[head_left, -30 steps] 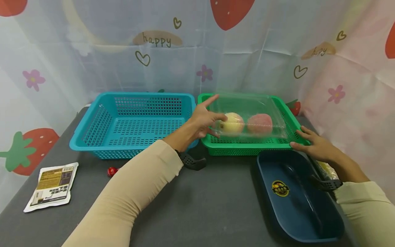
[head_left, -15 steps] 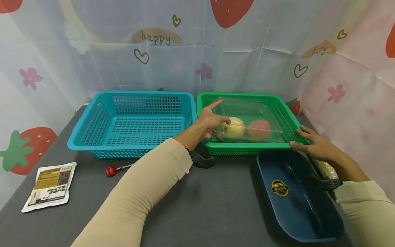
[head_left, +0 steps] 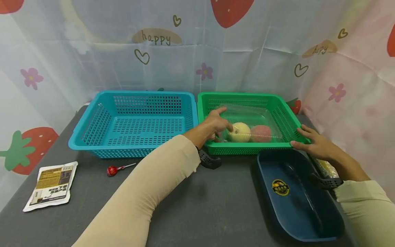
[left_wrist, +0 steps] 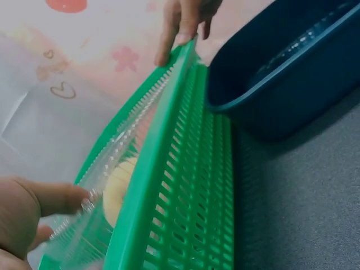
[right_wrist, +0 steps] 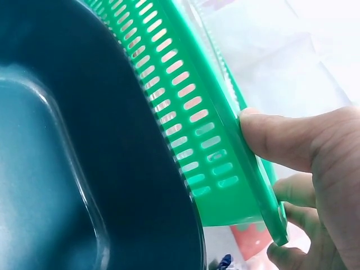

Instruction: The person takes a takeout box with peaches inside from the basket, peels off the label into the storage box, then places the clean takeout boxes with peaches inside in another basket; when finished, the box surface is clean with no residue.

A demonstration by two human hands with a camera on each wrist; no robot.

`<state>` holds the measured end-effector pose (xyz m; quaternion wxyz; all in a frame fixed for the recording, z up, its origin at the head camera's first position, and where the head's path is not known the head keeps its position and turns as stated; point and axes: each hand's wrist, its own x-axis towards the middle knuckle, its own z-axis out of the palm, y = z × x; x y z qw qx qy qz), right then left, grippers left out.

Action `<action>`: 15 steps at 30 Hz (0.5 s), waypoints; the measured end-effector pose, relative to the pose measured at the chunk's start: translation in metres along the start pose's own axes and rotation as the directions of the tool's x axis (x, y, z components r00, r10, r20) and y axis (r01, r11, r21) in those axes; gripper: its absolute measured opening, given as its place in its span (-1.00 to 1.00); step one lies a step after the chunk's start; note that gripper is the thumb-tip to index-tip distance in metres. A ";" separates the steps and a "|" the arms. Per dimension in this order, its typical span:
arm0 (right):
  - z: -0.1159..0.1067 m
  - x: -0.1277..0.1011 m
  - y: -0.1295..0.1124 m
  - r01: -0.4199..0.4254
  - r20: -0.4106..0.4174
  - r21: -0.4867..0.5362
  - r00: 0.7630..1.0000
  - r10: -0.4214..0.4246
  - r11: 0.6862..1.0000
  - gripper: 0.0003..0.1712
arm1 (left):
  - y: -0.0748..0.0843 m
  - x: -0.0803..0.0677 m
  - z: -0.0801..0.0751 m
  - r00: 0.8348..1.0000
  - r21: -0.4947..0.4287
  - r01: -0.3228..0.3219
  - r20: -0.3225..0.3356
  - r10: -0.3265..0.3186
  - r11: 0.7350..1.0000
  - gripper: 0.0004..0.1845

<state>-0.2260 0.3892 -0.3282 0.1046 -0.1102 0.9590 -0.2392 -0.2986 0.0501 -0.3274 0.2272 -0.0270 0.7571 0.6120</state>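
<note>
Grey table: clear fruit box (head_left: 251,125) lengthwise left-right in green basket (head_left: 247,148).

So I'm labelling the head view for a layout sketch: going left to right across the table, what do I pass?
Printed packet → red lollipop → blue basket → green basket, which holds a clear fruit box → dark blue tub in front of the green basket's right end.
</note>
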 end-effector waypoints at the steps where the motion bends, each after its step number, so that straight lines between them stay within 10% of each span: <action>1: 0.000 0.000 0.000 0.002 -0.003 -0.001 1.000 -0.002 1.000 -0.06 | 0.000 0.000 0.001 1.000 0.016 0.015 -0.008 -0.014 1.000 -0.07; 9: 0.002 0.002 -0.003 -0.005 -0.018 0.001 1.000 0.005 1.000 -0.03 | 0.002 0.005 0.008 0.991 0.209 0.107 -0.105 -0.086 0.972 -0.09; 15: -0.004 -0.001 -0.004 0.013 -0.063 -0.015 0.998 -0.014 1.000 -0.02 | 0.005 -0.004 0.003 0.996 0.345 0.045 -0.088 -0.015 0.937 -0.10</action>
